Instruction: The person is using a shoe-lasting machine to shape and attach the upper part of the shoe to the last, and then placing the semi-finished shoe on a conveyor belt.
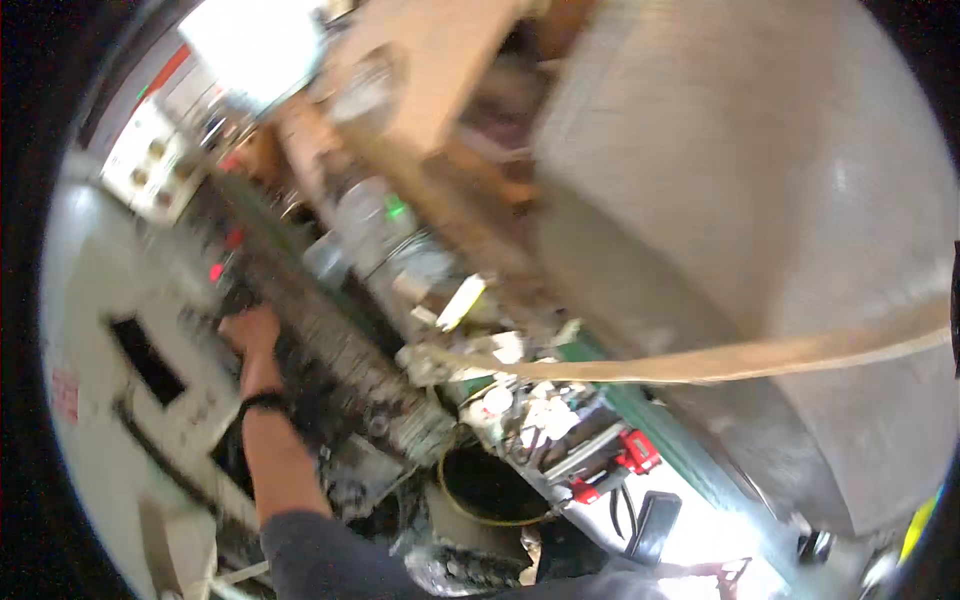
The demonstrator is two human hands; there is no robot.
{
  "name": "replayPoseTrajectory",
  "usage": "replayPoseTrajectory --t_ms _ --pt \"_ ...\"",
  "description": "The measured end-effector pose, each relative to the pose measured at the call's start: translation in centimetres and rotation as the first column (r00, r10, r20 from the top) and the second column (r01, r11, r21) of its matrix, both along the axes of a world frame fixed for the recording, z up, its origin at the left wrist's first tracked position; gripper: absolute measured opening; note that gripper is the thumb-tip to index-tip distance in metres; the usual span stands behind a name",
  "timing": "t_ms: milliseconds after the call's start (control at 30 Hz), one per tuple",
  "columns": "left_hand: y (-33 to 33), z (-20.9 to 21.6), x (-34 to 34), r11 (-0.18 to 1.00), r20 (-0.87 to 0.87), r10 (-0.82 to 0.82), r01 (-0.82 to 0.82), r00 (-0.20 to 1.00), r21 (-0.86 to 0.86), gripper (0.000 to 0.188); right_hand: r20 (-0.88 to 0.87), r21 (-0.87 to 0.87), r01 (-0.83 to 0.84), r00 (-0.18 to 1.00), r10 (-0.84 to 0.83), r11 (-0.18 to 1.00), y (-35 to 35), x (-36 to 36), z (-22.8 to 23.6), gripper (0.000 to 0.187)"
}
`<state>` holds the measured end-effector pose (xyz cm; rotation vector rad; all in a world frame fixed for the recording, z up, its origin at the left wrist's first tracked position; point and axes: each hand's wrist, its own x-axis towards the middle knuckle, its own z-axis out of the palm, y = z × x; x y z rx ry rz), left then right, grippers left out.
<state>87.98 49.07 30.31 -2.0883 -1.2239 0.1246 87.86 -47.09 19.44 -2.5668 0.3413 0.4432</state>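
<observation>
My left hand [252, 330] reaches out at the left, with a black band on the wrist and a dark sleeve on the upper arm. Its fingers look curled against dark machine parts beside a pale machine housing [95, 300]. Blur and the dark surroundings hide what they grip. Just beyond the hand, small red knobs [216, 272] stand out on the machine. A long, grimy machine bed [340, 355] runs diagonally to the right of my forearm. My right hand is outside the picture.
A dark bucket [445, 470] with a yellowish rim stands near my body. Right of it lie a red-ended tool [637, 452], a dark phone-like object [655, 525] and white scraps [548, 415]. A tan strip [720, 367] crosses toward a large grey sheet [720, 150]. A dial-covered box [150, 165] sits far left.
</observation>
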Motion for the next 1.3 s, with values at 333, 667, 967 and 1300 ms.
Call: replayPoseTrajectory --t_ms 333,667,967,1300 --pt "-1.1 1.2 0.3 0.943 0.127 -0.326 0.331 0.937 -0.024 0.024 -0.270 0.424 0.487 0.873 -0.406 0.764 -8.5 -11.3 -1.5 0.102" --pt "-13.6 2.6 -6.2 0.893 0.237 -0.409 0.440 0.881 -0.094 0.033 0.121 0.725 0.611 0.339 -0.933 0.316 -27.7 -8.7 -2.2 0.115" --pt "-70.9 0.1 -2.2 -0.383 0.726 -0.687 0.829 0.039 -0.407 0.014 -0.246 0.696 0.635 -0.227 -0.942 -0.335 -44.0 -4.1 -4.3 0.109" --pt "-113.8 -9.8 3.2 -0.608 0.805 -0.535 0.545 0.256 -0.577 0.080 -0.277 0.948 0.233 0.271 -0.922 -0.216 -42.5 -25.6 -6.4 0.097"
